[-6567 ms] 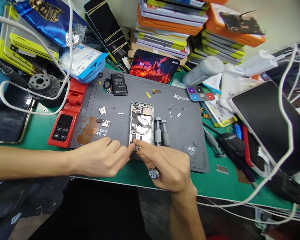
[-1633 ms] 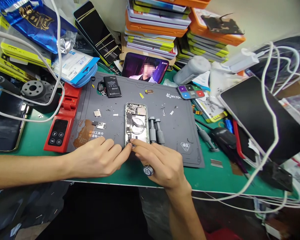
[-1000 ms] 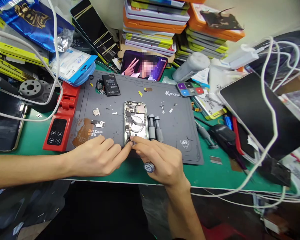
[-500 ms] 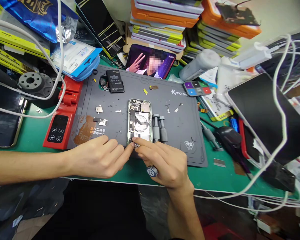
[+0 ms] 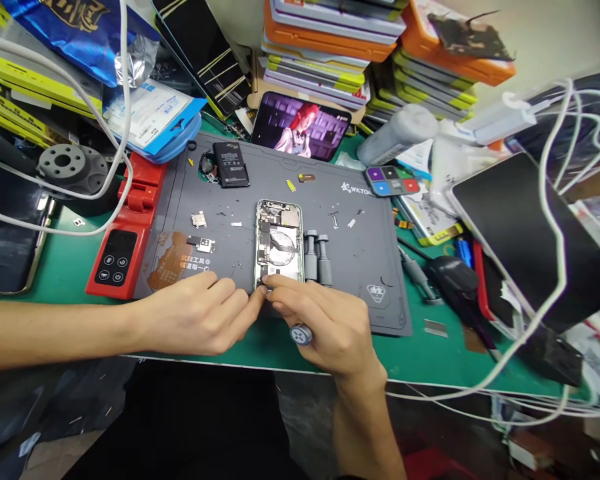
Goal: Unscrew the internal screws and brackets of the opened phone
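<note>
Smartphone with a pale green metal rim (image 5: 279, 247), inner parts exposed. Lies flat near the centre of the frame on a broad dark grey work mat (image 5: 365, 267), long axis running nearly up and down the frame. Stretches away from the fingertips toward the top of the frame, only the lower end within touch.

Nearer and overlapping that lower end: bare right hand (image 5: 330, 327), index finger reaching leftward across it. Other fingers curled around a grey cylindrical tool with a round cap (image 5: 301, 334), cap toward the bottom of the frame, working end hidden.

From the left of the frame: bare left hand (image 5: 200, 317), most fingers folded under, index finger extended to the lower left corner of the rim, tip touching or just beside the right fingertips. Cannot tell whether anything small sits pinched there.

Just right of the rim, side by side: two grey cylindrical tools with flared caps (image 5: 311, 257). Left of the rim, well apart: small silver-and-black component (image 5: 206, 245). Toward the upper left of the mat: flat black rectangular battery (image 5: 231, 165). Along the mat's left edge: red plastic device with a black button panel (image 5: 117, 260). Beyond the mat's top edge: phone with a lit purple screen (image 5: 303, 127).
</note>
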A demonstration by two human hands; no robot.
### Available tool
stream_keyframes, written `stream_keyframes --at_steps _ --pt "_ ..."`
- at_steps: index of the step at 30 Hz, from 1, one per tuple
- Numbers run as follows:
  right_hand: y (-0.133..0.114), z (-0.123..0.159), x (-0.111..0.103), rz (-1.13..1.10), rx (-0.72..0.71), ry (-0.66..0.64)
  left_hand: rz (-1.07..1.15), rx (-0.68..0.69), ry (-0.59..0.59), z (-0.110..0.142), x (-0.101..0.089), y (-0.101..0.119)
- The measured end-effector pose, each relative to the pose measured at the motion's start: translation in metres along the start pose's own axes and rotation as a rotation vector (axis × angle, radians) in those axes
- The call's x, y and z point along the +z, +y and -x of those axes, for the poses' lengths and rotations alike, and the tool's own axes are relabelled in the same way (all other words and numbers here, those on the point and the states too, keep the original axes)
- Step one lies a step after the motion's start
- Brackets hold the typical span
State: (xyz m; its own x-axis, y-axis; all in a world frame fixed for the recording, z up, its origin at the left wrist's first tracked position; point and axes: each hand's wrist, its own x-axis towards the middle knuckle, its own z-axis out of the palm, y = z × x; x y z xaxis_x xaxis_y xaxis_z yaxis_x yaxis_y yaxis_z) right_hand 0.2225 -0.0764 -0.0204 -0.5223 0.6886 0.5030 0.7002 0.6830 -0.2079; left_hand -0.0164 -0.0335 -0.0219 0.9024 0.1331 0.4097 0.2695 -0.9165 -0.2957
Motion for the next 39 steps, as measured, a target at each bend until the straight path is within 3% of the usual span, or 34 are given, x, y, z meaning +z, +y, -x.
stream_keyframes --at_steps 13,18,20,24,25,27,28,31,35,39 --pt "0.0 0.0 0.001 -0.018 0.027 0.011 0.015 -0.015 0.005 -0.002 0.0 -0.001" --pt "-0.001 0.012 0.004 -0.01 0.013 0.079 0.021 -0.006 -0.003 -0.002 0.0 -0.001" --pt "-0.002 0.015 0.005 -0.052 0.099 0.265 0.027 0.006 -0.006 -0.002 0.001 -0.002" --pt "0.005 0.011 0.0 -0.297 0.533 0.919 0.03 0.012 0.013 -0.002 0.001 -0.003" --pt "0.01 0.011 -0.002 -0.384 0.584 0.973 0.024 0.005 0.025 -0.003 0.001 -0.003" --pt "0.022 0.015 -0.006 -0.557 0.671 0.932 0.013 -0.005 0.047 -0.003 0.0 -0.004" --pt "0.029 0.019 -0.008 -0.603 0.706 0.85 0.011 -0.007 0.056 -0.003 0.0 -0.004" --pt "0.047 0.035 -0.008 -0.622 0.668 0.68 0.015 -0.002 0.055 -0.004 0.0 -0.005" --pt "0.057 0.05 0.0 -0.585 0.634 0.66 0.026 -0.028 0.024 -0.003 0.0 -0.005" --pt "0.055 0.048 0.005 -0.515 0.623 0.681 0.039 -0.03 -0.002 -0.001 0.002 -0.005"
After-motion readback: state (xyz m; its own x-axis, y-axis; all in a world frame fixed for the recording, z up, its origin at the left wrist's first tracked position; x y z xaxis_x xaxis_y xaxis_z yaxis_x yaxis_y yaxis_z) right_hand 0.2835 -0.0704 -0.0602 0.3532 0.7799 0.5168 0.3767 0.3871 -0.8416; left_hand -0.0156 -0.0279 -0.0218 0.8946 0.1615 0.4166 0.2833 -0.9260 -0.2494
